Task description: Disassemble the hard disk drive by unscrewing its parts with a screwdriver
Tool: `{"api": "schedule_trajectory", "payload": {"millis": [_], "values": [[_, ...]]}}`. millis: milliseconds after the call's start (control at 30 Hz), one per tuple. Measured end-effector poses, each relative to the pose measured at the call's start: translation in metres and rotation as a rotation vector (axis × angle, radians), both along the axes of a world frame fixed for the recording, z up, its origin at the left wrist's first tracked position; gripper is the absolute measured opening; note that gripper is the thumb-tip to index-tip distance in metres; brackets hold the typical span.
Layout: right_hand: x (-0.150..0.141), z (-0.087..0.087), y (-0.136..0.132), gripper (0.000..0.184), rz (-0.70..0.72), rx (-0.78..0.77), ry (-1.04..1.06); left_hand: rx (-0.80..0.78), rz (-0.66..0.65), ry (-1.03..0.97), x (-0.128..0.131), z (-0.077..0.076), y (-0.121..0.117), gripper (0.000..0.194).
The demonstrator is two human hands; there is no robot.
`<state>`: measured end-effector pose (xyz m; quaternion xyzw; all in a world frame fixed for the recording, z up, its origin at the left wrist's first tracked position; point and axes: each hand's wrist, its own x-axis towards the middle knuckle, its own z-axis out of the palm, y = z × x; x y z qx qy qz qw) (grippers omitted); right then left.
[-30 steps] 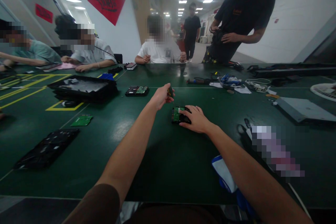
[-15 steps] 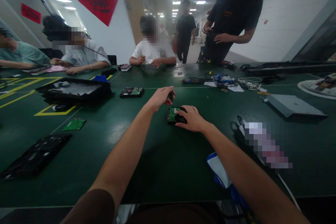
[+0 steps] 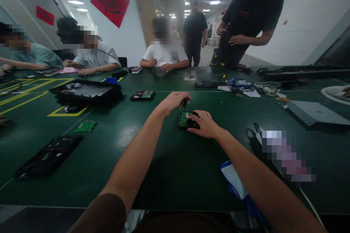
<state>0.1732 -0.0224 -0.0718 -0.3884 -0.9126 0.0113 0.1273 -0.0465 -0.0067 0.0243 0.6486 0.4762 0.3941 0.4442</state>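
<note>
A small hard drive (image 3: 184, 120) with a green circuit board facing up lies on the dark green table (image 3: 169, 167) in front of me. My right hand (image 3: 203, 123) rests on its right side, fingers pressed down on it. My left hand (image 3: 175, 101) hovers just above and behind the drive, fingers pinched round a small dark tool (image 3: 185, 102) that points down at the board.
A second hard drive (image 3: 142, 95) lies further back on the left, next to a black tray (image 3: 86, 93). A loose green board (image 3: 85, 126) and a black panel (image 3: 47, 156) lie at left. Cables and tools (image 3: 237, 84) sit at back right. Several people sit or stand across the table.
My left hand has come down and to the right with the dark tool, closer to the drive. My right hand has stayed on the drive.
</note>
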Motion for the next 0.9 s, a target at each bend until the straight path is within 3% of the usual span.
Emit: {"api": "schedule_trajectory", "payload": {"millis": [167, 433, 600, 900], "values": [[0.0, -0.001, 0.001, 0.069, 0.0, 0.007, -0.005, 0.0, -0.022, -0.069, 0.0, -0.001, -0.001, 0.031], [-0.001, -0.001, 0.001, 0.067, -0.002, 0.001, 0.014, -0.097, 0.024, -0.457, -0.001, -0.012, 0.009, 0.017], [0.0, -0.002, 0.001, 0.067, 0.011, 0.002, 0.025, -0.079, 0.09, -0.495, -0.003, -0.016, 0.013, 0.023], [-0.001, 0.001, 0.0, 0.068, -0.001, -0.025, 0.012, -0.077, 0.079, -0.449, -0.002, -0.013, 0.011, 0.022]]}}
